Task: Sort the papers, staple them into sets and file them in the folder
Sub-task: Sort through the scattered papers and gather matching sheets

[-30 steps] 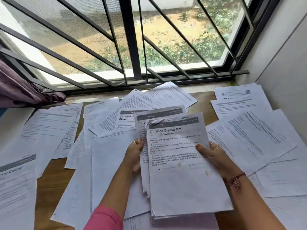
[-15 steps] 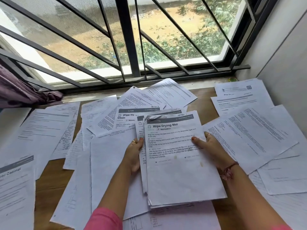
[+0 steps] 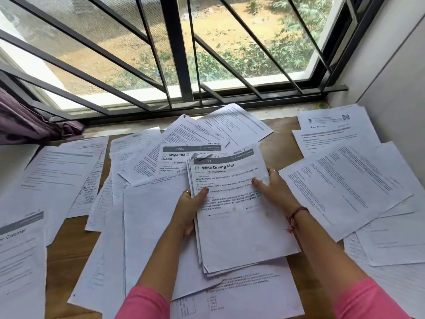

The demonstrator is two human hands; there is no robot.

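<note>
Head view: left hand [image 3: 192, 209] grips the left edge of a stack of papers [image 3: 243, 226], thumb on the top sheet headed "Wipe Drying Mat"; right hand [image 3: 274, 192] clasps the stack's right edge, thumb pressed on the print; stack held between both hands, above the wooden table [image 3: 58, 256]; loose sheets [image 3: 345, 189] lie scattered left, right and beyond the grip; window grille [image 3: 177, 54] further beyond.

Daylit barred window [image 3: 179, 54] above a wooden table [image 3: 64, 245], grey wall [image 3: 391, 65] right.
</note>
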